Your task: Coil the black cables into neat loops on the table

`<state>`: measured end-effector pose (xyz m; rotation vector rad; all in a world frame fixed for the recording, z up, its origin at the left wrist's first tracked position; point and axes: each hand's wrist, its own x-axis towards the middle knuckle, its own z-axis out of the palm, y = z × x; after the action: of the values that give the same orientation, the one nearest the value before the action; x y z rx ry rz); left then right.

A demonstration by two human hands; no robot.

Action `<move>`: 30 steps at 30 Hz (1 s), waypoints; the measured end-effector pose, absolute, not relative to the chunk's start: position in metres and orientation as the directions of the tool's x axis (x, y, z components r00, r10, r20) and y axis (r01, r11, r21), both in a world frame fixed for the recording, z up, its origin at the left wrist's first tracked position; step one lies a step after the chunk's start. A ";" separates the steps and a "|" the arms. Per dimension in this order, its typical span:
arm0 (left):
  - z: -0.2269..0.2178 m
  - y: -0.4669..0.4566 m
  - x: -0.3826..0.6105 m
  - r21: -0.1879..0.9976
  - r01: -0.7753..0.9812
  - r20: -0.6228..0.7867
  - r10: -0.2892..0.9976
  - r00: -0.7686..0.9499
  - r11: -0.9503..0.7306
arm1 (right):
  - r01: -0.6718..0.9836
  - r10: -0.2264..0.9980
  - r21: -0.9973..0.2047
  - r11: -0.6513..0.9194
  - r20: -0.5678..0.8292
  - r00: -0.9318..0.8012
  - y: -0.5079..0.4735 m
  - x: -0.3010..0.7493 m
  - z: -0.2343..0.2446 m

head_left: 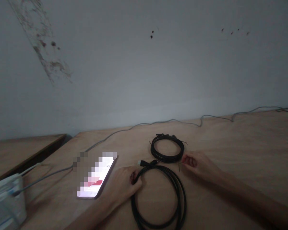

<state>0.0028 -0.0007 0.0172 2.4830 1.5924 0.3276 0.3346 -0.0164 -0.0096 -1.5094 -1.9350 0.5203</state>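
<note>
A larger coil of black cable [176, 182] lies near the front of the wooden table, its plug [144, 163] with a pale tip at the far side. My left hand [123, 183] is closed around the left side of this coil. Beyond it rests a smaller black cable coil [166, 158], with thin ties sticking out at its left and right. My right hand [196, 164] is closed in a pinch beside that smaller coil's right edge. A thin twist tie [179, 167] shows at its fingertips; the exact grip is partly hidden by the fingers.
Left of my left hand lies a phone [98, 179] with a lit, partly blurred screen. A white box-like device [8, 199] with cables stands at the left edge. A thin grey cable [144, 124] runs along the back, by the wall [182, 70]. A gap separates another table [21, 150].
</note>
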 end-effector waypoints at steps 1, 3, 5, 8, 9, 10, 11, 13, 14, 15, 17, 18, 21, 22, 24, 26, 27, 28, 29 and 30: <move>0.018 -0.001 0.003 0.259 0.875 0.094 0.912 0.399 -0.410 | 0.722 0.960 -0.636 0.273 0.233 -0.158 -0.016 0.335 -0.011; 0.018 -0.001 0.004 0.256 0.877 0.102 0.913 0.394 -0.407 | 0.741 0.956 -0.609 0.283 0.237 -0.170 -0.014 0.335 -0.013; 0.017 -0.001 0.003 0.260 0.875 0.107 0.913 0.394 -0.408 | 0.756 0.954 -0.585 0.293 0.233 -0.189 -0.012 0.336 -0.015; 0.015 -0.001 0.001 0.273 0.861 0.126 0.903 0.411 -0.430 | 0.767 0.949 -0.563 0.307 0.238 -0.206 -0.010 0.338 -0.016; 0.014 0.000 0.001 0.278 0.853 0.137 0.897 0.419 -0.441 | 0.771 0.947 -0.554 0.313 0.243 -0.210 -0.010 0.338 -0.017; 0.013 0.000 0.000 0.281 0.847 0.148 0.893 0.426 -0.451 | 0.776 0.944 -0.543 0.320 0.251 -0.214 -0.010 0.338 -0.017; 0.012 0.000 -0.001 0.284 0.843 0.155 0.890 0.429 -0.456 | 0.779 0.940 -0.532 0.331 0.258 -0.223 -0.011 0.338 -0.018; 0.011 0.000 -0.002 0.292 0.841 0.165 0.890 0.424 -0.455 | 0.779 0.931 -0.517 0.355 0.267 -0.248 -0.011 0.339 -0.020; 0.010 0.000 -0.002 0.297 0.838 0.171 0.889 0.425 -0.457 | 0.776 0.928 -0.513 0.366 0.270 -0.258 -0.010 0.339 -0.021; 0.010 -0.001 -0.002 0.302 0.834 0.178 0.887 0.426 -0.461 | 0.774 0.925 -0.511 0.373 0.269 -0.268 -0.010 0.339 -0.023; 0.011 -0.002 -0.002 0.307 0.829 0.194 0.884 0.426 -0.467 | 0.772 0.924 -0.512 0.378 0.259 -0.281 -0.009 0.340 -0.025; 0.011 -0.002 -0.002 0.306 0.831 0.200 0.885 0.420 -0.464 | 0.772 0.925 -0.512 0.376 0.255 -0.281 -0.009 0.339 -0.026; 0.011 -0.004 -0.002 0.291 0.851 0.209 0.897 0.388 -0.436 | 0.768 0.929 -0.526 0.367 0.243 -0.278 -0.010 0.337 -0.023; 0.011 -0.004 -0.002 0.288 0.854 0.208 0.899 0.386 -0.433 | 0.764 0.930 -0.531 0.366 0.240 -0.278 -0.011 0.336 -0.021; 0.011 -0.004 -0.002 0.288 0.853 0.202 0.899 0.389 -0.434 | 0.764 0.933 -0.536 0.358 0.230 -0.276 -0.013 0.334 -0.015; 0.011 -0.004 -0.002 0.293 0.850 0.193 0.898 0.395 -0.437 | 0.764 0.936 -0.542 0.350 0.219 -0.274 -0.015 0.333 -0.011; 0.011 -0.004 -0.002 0.295 0.851 0.188 0.900 0.394 -0.434 | 0.761 0.939 -0.550 0.344 0.215 -0.269 -0.015 0.333 -0.010; 0.011 -0.004 -0.002 0.296 0.853 0.182 0.902 0.392 -0.431 | 0.755 0.942 -0.564 0.335 0.208 -0.263 -0.015 0.333 -0.010; 0.011 -0.003 -0.001 0.295 0.854 0.177 0.903 0.391 -0.428 | 0.746 0.945 -0.581 0.326 0.200 -0.257 -0.015 0.333 -0.011; 0.011 -0.003 -0.001 0.294 0.855 0.171 0.904 0.392 -0.427 | 0.735 0.949 -0.600 0.316 0.190 -0.253 -0.015 0.333 -0.013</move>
<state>-0.0012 -0.0026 0.0112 2.4853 1.5846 0.4593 0.3333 -0.0145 -0.0129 -1.4826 -2.0670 0.5401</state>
